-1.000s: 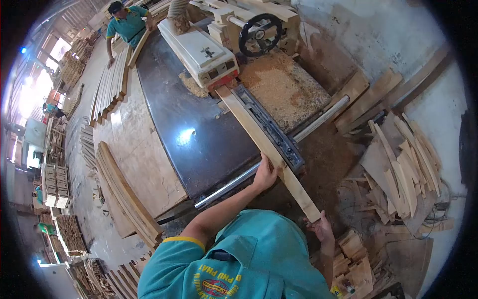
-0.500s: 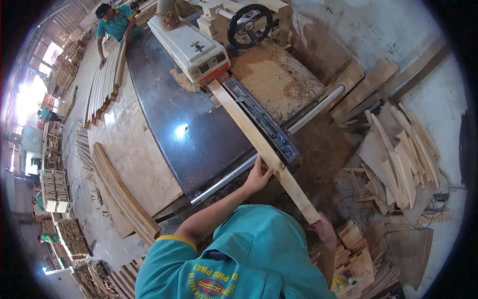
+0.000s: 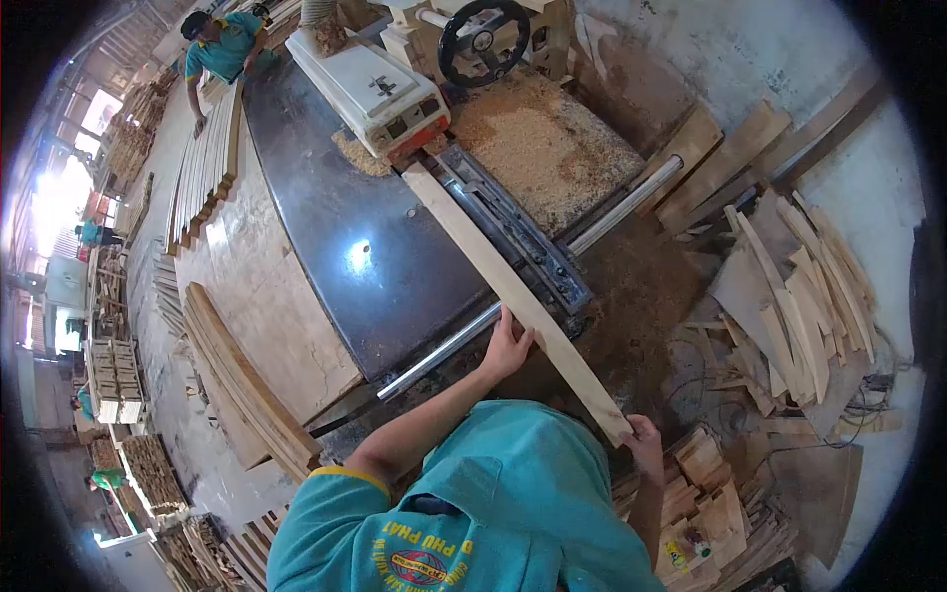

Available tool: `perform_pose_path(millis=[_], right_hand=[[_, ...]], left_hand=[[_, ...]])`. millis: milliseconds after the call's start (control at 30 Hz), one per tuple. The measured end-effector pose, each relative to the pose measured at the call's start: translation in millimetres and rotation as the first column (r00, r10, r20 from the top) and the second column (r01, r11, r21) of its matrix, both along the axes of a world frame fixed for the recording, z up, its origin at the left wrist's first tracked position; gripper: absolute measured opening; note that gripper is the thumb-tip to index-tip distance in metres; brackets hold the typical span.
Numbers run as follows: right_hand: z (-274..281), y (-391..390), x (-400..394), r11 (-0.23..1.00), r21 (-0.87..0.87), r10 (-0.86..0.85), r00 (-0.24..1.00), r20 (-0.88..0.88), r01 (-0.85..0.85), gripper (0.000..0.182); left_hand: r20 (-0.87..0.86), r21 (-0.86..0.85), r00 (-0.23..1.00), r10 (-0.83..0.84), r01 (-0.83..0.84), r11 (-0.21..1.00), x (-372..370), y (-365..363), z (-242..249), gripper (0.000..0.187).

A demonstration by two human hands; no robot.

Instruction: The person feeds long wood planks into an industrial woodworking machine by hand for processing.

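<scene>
A long pale wooden board (image 3: 493, 271) slants across the machine table, its far end close to the front of the white saw housing (image 3: 370, 94). My left hand (image 3: 507, 350) grips the board's near side around mid-length, just past the table edge, with some fingers hidden by the wood. At the near end, my right hand (image 3: 643, 444) is closed round the board's tip. The dark metal table (image 3: 335, 197) lies under the far half of the board. Along the board's right side runs a dark metal guide fence (image 3: 518, 242).
Sawdust (image 3: 543, 148) covers the table right of the fence, below a black handwheel (image 3: 484, 41). Curved boards (image 3: 242, 380) lie at left. Offcuts (image 3: 804, 306) are piled at right. A co-worker (image 3: 225, 49) leans over stacked strips (image 3: 205, 173) at the far side.
The board has been turned over its long axis: a dark knot that showed near my left hand is gone from view. Its far end sits slightly back from the housing. My right hand has rotated upward.
</scene>
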State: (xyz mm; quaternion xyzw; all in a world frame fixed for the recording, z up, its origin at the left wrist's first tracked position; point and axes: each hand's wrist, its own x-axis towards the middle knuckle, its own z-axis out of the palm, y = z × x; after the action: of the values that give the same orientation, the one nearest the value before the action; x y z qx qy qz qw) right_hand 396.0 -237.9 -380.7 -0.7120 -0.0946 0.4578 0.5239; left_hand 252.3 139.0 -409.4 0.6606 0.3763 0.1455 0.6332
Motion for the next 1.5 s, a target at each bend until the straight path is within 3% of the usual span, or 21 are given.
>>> perform_pose_path(millis=[67, 100, 167, 200, 233, 300, 333, 400, 500, 567, 800, 867, 933, 967, 1033, 1100, 1267, 1400, 1500], right_hand=[[-26.0, -6.2, 4.2, 0.995, 0.104, 0.012, 1.0, 0.0, -0.012, 0.044], [-20.4, -0.4, 4.0, 0.995, 0.103, 0.014, 1.0, 0.0, -0.014, 0.044], [-14.5, 10.3, 2.8, 0.976, 0.079, -0.185, 0.966, -0.183, 0.202, 0.042], [-14.1, 15.0, 4.9, 0.976, 0.08, -0.184, 0.966, -0.182, 0.201, 0.042], [-21.5, 17.2, 8.4, 0.975, 0.118, -0.162, 0.967, -0.196, 0.187, 0.042], [-25.5, 23.7, 12.3, 0.973, 0.156, -0.137, 0.968, -0.209, 0.171, 0.042], [-24.6, 31.7, 11.6, 0.974, 0.118, -0.161, 0.958, -0.236, 0.193, 0.043], [-21.8, 52.2, 9.9, 0.975, 0.076, -0.183, 0.947, -0.264, 0.21, 0.045], [-20.6, 81.8, 11.7, 0.962, 0.224, -0.082, 0.948, -0.307, 0.156, 0.048], [-22.0, 100.3, 13.3, 0.97, 0.231, -0.007, 0.958, -0.286, 0.076, 0.049], [-59.4, 159.2, 5.5, 0.955, 0.266, -0.047, 0.954, -0.296, 0.13, 0.042], [-64.1, 173.6, -1.8, 0.978, 0.16, -0.087, 0.954, -0.288, 0.137, 0.029], [-51.5, 194.4, -4.3, 0.995, 0.057, -0.066, 0.956, -0.285, 0.086, 0.028], [-43.0, 206.6, -5.0, 0.999, -0.041, -0.043, 0.958, -0.283, 0.032, 0.03], [-31.6, 229.6, -9.6, 0.999, -0.047, 0.01, 0.983, -0.185, -0.019, 0.04], [-20.2, 251.5, -11.2, 0.989, -0.112, 0.083, 0.987, -0.138, -0.099, 0.044], [-21.2, 297.9, -17.7, 0.973, -0.178, 0.13, 0.987, -0.098, -0.146, 0.057], [-15.3, 333.5, -20.0, 0.972, -0.168, 0.15, 0.985, -0.086, -0.163, 0.061], [-16.1, 357.2, -15.9, 0.963, -0.169, 0.19, 0.975, -0.116, -0.208, 0.064]], left_hand=[[-0.003, 0.276, 0.998, -0.067, 0.065, 0.959, 11.1, 16.8, -15.4, 0.07], [-0.002, 0.276, 0.998, -0.064, 0.062, 0.959, 17.6, 20.1, -6.3, 0.07], [-0.002, 0.315, 1.0, -0.001, 0.001, 0.949, 30.5, 24.8, 8.0, 0.06], [-0.109, 0.311, 0.994, -0.02, 0.053, 0.949, 36.3, 30.2, 13.0, 0.06], [-0.109, 0.312, 0.994, -0.019, 0.052, 0.948, 40.2, 32.3, 7.4, 0.06], [-0.148, 0.486, 0.981, 0.127, -0.04, 0.873, 48.0, 37.2, 0.8, 0.066], [-0.148, 0.486, 0.98, 0.13, -0.042, 0.873, 50.0, 42.1, -0.1, 0.066], [-0.286, 0.582, 0.93, 0.232, -0.024, 0.813, 54.3, 56.4, 5.9, 0.076], [-0.354, 0.633, 0.894, 0.275, 0.013, 0.774, 56.0, 84.8, 7.7, 0.082], [-0.349, 0.632, 0.891, 0.291, -0.006, 0.775, 56.8, 102.9, 7.0, 0.081], [-0.344, 0.627, 0.882, 0.322, -0.039, 0.778, 57.0, 176.6, -0.4, 0.079], [-0.301, 0.661, 0.879, 0.37, -0.088, 0.746, 57.7, 192.8, -3.6, 0.069], [-0.308, 0.658, 0.876, 0.371, -0.086, 0.748, 58.0, 213.0, -7.2, 0.066], [-0.311, 0.66, 0.874, 0.374, -0.086, 0.747, 57.9, 223.0, -9.3, 0.063], [-0.274, 0.688, 0.876, 0.396, -0.109, 0.718, 57.7, 241.3, -11.2, 0.062], [-0.348, 0.622, 0.862, 0.369, -0.082, 0.779, 57.9, 259.2, -1.5, 0.071], [-0.262, 0.66, 0.86, 0.439, -0.172, 0.731, 52.6, 303.8, -15.3, 0.06], [-0.089, 0.699, 0.853, 0.514, -0.314, 0.643, 31.5, 278.3, 8.4, 0.054], [-0.002, 0.637, 0.898, 0.44, -0.338, 0.693, -11.8, 234.0, 16.0, 0.051]])
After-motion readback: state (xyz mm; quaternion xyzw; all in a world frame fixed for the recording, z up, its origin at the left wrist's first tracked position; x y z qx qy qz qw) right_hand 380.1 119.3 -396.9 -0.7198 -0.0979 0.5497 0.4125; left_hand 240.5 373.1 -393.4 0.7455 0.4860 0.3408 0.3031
